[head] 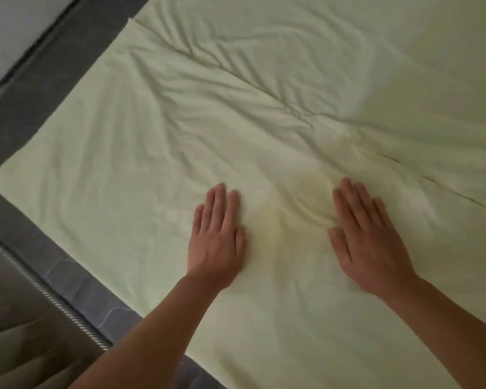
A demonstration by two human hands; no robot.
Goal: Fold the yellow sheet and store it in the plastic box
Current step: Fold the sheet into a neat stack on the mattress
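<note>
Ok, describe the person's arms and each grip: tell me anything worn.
Nothing worn shows. The left grip and right grip are ungloved hands with no ring visible; the wrists carry no watch or band, and both forearms are bare, no sleeve in frame.

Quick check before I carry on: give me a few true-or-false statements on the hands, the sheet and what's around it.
1. Both the left hand and the right hand lie flat, fingers straight, on the yellow sheet. True.
2. The left hand pinches a corner of the sheet. False: it presses palm-down well inside the sheet, away from any corner.
3. The plastic box stands beside the sheet on the left. False: no box is in view; only a grey surface shows there.
4. Creases run across the sheet beyond the hands. True.
5. The sheet is bunched into a bundle. False: it lies spread out flat.
</note>
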